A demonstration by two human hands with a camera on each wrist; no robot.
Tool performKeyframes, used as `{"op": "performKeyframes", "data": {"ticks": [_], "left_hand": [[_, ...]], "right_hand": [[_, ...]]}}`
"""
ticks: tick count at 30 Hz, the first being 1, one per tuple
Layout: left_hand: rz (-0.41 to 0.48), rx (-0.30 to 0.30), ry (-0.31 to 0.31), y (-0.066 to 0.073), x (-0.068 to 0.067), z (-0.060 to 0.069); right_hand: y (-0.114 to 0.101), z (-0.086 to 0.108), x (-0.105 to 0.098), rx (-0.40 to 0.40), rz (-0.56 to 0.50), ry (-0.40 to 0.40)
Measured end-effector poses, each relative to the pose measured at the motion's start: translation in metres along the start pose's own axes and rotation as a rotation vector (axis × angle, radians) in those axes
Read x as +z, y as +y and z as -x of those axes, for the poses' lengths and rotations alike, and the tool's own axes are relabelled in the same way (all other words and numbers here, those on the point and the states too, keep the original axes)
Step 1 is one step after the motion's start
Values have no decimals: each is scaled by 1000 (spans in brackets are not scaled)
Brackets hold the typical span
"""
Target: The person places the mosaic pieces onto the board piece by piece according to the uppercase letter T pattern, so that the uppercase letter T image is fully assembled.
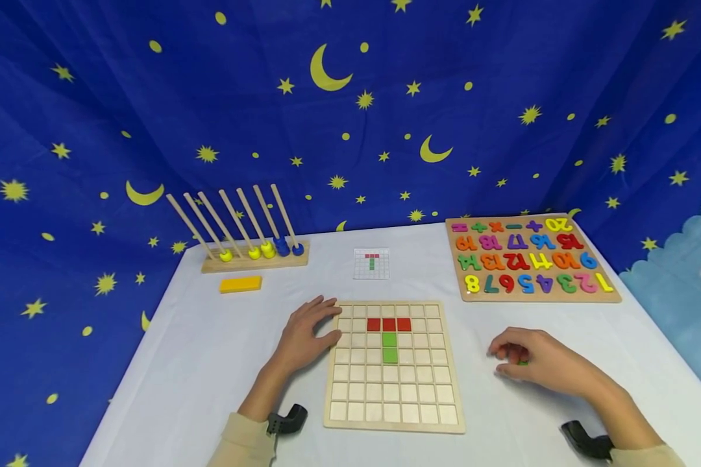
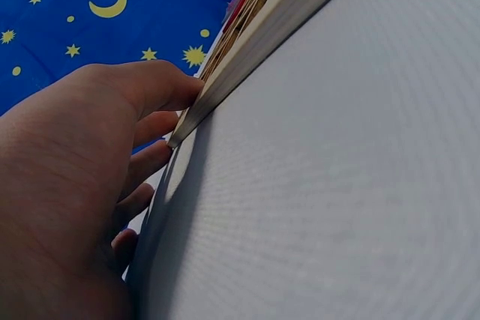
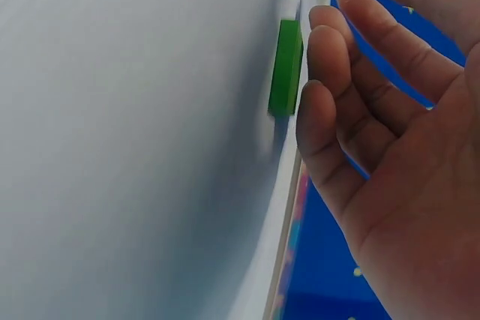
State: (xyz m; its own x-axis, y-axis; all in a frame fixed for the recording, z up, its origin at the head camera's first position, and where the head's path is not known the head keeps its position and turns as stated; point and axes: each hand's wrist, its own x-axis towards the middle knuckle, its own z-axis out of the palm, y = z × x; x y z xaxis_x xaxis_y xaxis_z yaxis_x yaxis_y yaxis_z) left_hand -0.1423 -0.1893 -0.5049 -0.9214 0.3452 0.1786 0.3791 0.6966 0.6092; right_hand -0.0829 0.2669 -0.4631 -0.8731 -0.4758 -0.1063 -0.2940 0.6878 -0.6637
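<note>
A wooden grid board (image 1: 416, 427) lies on the table, with three red square tiles (image 1: 389, 324) in a row and two green square tiles (image 1: 390, 347) below the middle one. My left hand (image 1: 307, 332) touches the board's left edge with thumb and fingertips; the left wrist view shows the fingers against the wooden rim (image 2: 196, 114). To the right of the board, my right hand (image 1: 540, 360) hovers with loosely bent fingers over a loose green tile (image 3: 286, 69). In the right wrist view that tile sits on the white surface, with a small gap to the fingertips.
Behind the board lies a small pattern card (image 1: 371, 264) showing a red and green T. A peg abacus (image 1: 257, 261) with beads stands back left, a yellow block (image 1: 241, 284) before it. At back right is a number puzzle board (image 1: 531, 297). A starry blue curtain (image 1: 257, 123) hangs behind.
</note>
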Motion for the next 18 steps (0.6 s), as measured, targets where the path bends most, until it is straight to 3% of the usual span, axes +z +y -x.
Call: {"op": "performKeyframes", "data": {"ticks": [10, 18], "left_hand": [[-2, 7, 5, 0, 0, 1], [12, 4, 5, -2, 1, 0]], "right_hand": [[14, 17, -8, 106, 16, -3], [19, 22, -12, 114, 42, -29]]}}
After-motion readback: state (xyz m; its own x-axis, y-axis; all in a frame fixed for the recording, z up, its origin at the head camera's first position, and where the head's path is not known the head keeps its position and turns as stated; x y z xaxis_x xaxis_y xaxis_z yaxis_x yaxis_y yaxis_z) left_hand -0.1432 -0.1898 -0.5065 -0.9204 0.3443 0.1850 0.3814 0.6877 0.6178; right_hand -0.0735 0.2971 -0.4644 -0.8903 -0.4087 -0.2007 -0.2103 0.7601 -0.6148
